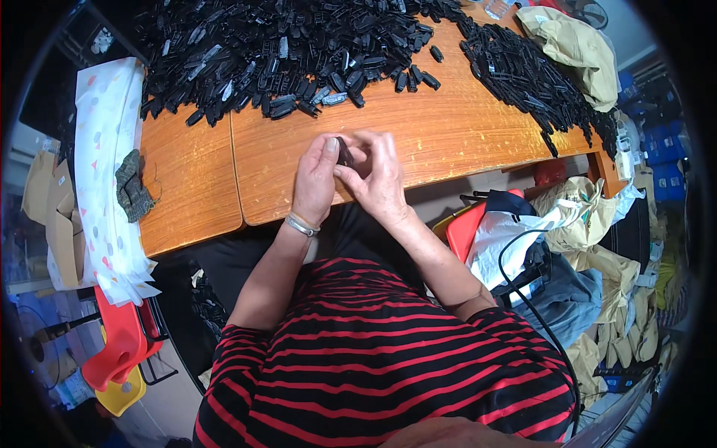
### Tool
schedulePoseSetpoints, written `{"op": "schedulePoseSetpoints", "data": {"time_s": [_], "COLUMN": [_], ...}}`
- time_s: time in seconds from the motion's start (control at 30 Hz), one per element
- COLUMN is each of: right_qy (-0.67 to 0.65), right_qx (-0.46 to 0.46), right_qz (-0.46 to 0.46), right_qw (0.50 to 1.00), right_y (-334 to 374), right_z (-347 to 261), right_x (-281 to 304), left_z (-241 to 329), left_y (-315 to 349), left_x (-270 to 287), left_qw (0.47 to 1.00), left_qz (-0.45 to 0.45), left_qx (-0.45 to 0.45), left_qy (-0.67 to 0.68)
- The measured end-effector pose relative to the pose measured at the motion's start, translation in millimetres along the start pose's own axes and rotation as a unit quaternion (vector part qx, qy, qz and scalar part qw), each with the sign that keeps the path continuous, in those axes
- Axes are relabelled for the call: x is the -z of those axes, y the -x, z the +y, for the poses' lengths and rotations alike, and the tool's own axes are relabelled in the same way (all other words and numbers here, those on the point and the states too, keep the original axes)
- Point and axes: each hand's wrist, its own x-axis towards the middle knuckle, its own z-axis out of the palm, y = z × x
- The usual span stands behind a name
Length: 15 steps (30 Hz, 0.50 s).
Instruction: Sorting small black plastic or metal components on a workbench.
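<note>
A small dark plastic piece (344, 152) is held over the table's near edge, between my two hands. My left hand (315, 178) is closed on it, the thumb pressing along its side. My right hand (378, 178) curls round the same piece from the other side, with its thumb low and its fingers bent over the far end. Fingers cover much of the piece, so its exact kind cannot be made out. Beyond my hands lies a large heap of small black plastic parts (276, 56), some with a shiny face.
A second heap of narrow black parts (515, 71) spreads along the right of the wooden table (299, 138). A tan sack (571, 45) lies behind it. At left are a patterned white sheet (104, 149) and a dark knitted glove (133, 187). Red chairs (116, 343) flank me.
</note>
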Motion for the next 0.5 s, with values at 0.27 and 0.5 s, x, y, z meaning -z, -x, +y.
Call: {"op": "schedulePoseSetpoints", "data": {"time_s": [0.27, 0.5], "right_qy": [-0.076, -0.234], "right_qx": [-0.002, -0.126], "right_qz": [-0.010, -0.153], "right_qw": [0.997, 0.952], "right_y": [-4.2, -33.8], "right_z": [5.0, 57.0], "right_x": [-5.6, 25.7], "left_z": [14.1, 18.7], "left_y": [-7.4, -39.0], "left_x": [-12.0, 1.8], "left_qw": [0.997, 0.987], "left_qz": [-0.041, 0.040], "left_qx": [0.023, 0.110], "left_qy": [0.068, -0.110]}}
